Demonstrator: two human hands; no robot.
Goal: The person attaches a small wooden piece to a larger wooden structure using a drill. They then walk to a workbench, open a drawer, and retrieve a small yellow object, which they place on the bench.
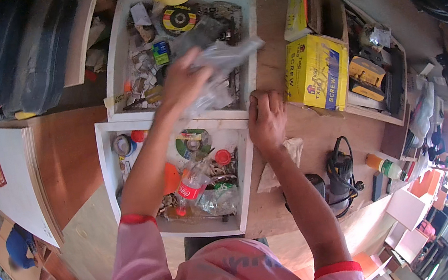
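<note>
Clasping a blurred plastic bag [226,57] above the upper drawer [251,14], the left hand [185,82] is hovering; whether the right hand [268,124] is gripping the drawer's corner, I cannot tell. Holding the bag gathered and high is likely avoiding snags on the disc [179,18].

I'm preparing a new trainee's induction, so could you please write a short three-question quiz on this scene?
1. Which of the person's hands holds the clear plastic?
2. True or false: the yellow carton sits to the right of the far drawer.
3. Where does the red-labelled bottle lie: (A) far drawer, (B) near drawer, (C) bare plywood?

Key: 1. The left hand; 2. True; 3. B.
</note>
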